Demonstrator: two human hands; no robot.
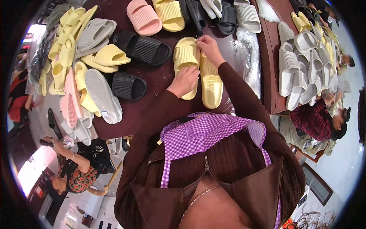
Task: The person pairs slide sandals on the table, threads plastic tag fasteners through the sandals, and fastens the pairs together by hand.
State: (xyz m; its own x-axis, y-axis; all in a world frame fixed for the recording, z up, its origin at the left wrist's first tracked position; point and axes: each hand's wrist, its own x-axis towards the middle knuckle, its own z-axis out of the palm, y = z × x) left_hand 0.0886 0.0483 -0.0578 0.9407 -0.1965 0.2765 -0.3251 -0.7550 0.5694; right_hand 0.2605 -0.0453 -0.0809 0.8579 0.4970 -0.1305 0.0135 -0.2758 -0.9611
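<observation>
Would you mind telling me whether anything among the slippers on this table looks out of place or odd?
Nothing looks damaged. The left hand and right hand rest on a neat pair of yellow slippers. The only untidy part is the heap of slippers at the table's left, where yellow, grey and pink ones lie tipped and overlapping.
</observation>
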